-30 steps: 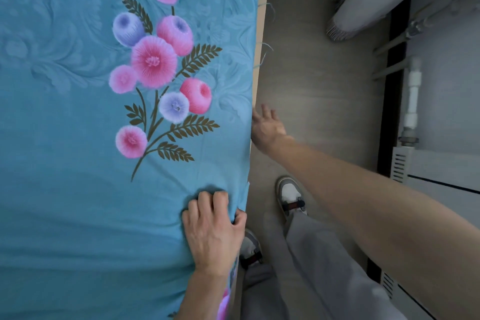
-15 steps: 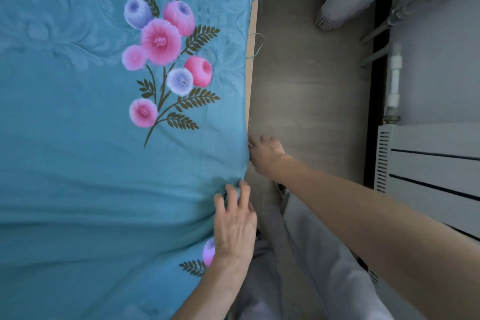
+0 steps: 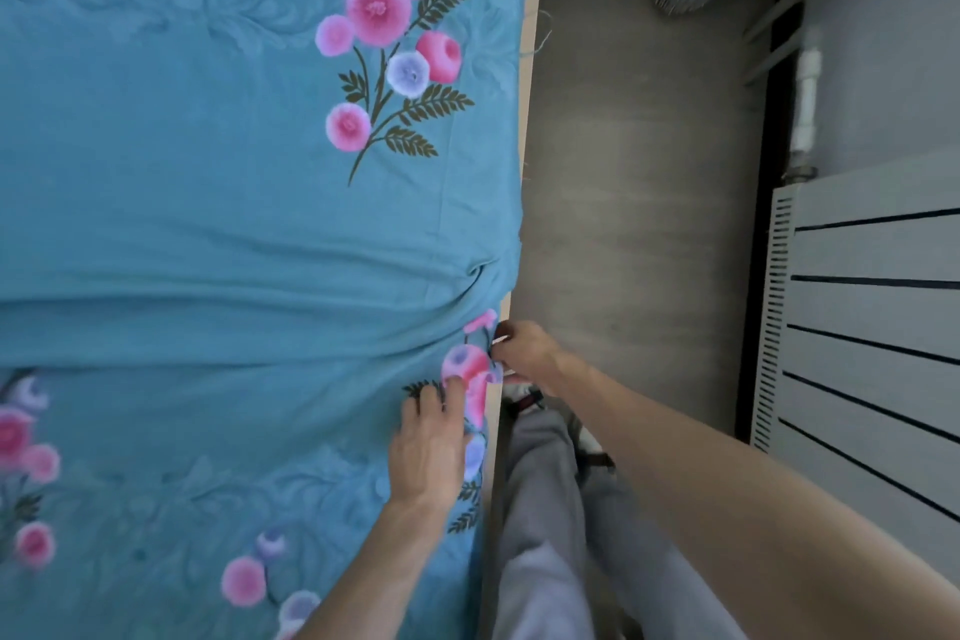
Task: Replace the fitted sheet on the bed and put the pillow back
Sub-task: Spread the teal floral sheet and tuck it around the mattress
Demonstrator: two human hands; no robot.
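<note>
Both hands work the bed's edge — left hand (image 3: pixel 428 452) pressing the fitted sheet (image 3: pixel 208 224) flat, right hand (image 3: pixel 522 353) pinching its hem; pillow unseen.

Sheet (image 3: pixel 208 224) on bed, floor (image 3: pixel 634 172) right
</note>
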